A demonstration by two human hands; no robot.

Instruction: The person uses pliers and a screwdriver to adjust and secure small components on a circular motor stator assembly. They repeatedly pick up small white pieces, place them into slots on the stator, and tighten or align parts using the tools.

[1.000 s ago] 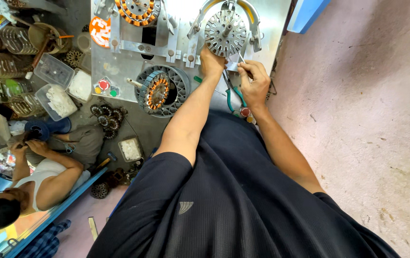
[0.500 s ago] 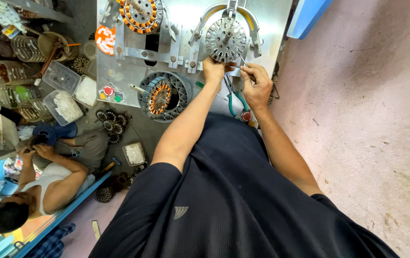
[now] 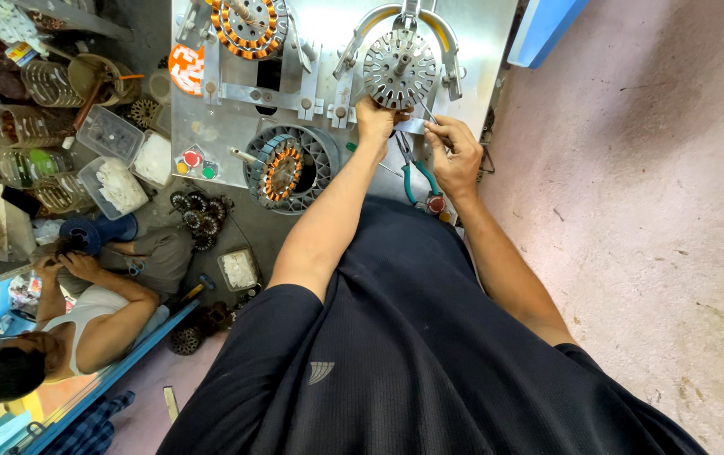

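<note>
A bare grey stator core (image 3: 398,67) with radial slots sits in a clamp on the metal machine table (image 3: 480,34). My left hand (image 3: 376,118) grips the core's lower edge. Just right of it, my right hand (image 3: 456,153) has its fingers pinched on a thin wire (image 3: 426,116) that leads up toward the core. Teal-handled pliers (image 3: 418,175) lie on the table between my two forearms.
Copper-wound stators sit at the table's top left (image 3: 248,21) and in a grey ring (image 3: 284,167). Plastic tubs (image 3: 113,181) and small rotors (image 3: 193,211) lie on the floor at left, where another person (image 3: 84,312) sits. Bare concrete floor (image 3: 648,211) spreads to the right.
Both hands stay at the grey core with only small finger movements. The view has shifted slightly. The seated person at left has brought both hands up toward their head.
</note>
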